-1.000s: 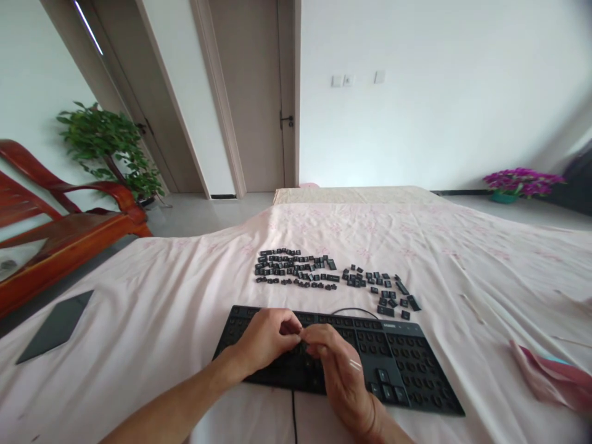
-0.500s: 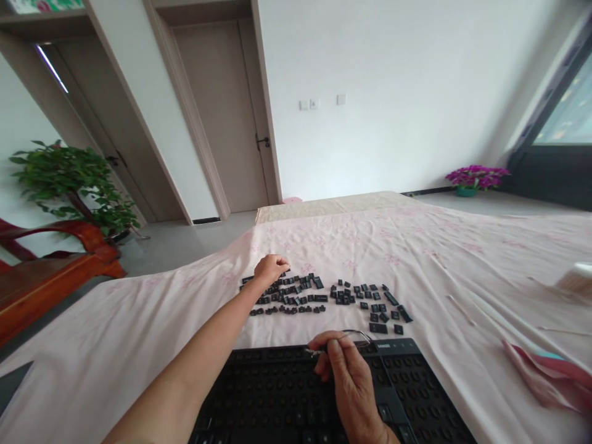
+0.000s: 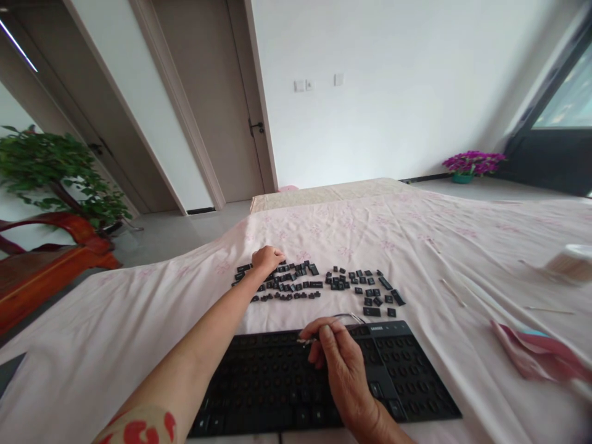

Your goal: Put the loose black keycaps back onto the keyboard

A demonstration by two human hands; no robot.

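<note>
A round container (image 3: 572, 264), blurred, is seen at the far right, with thin pale sticks apparently held in it. By the wall, purple flowers (image 3: 474, 161) are held in a green pot (image 3: 462, 179).

The keyboard (image 3: 259, 379) is laid on the pink-patterned cloth (image 3: 407, 240) at the near side, its long axis run left to right, the right end set slightly farther. A pale label and small marks are carried at its far right corner. It is black and flat; most key positions are bared as rows of dark rings, while a few keys are seated along the near edge and beside the number block.

Beyond it, loose black keycaps (image 3: 316, 285) are spread in rough rows, in a left and a right group.

The left hand (image 3: 265, 258) is reached over the far left keycaps, its fingers drawn together; whether one is gripped cannot be told. By the right hand (image 3: 345, 361), held above the keyboard, a thin pale item (image 3: 304, 341) is pinched between thumb and fingers.
</note>
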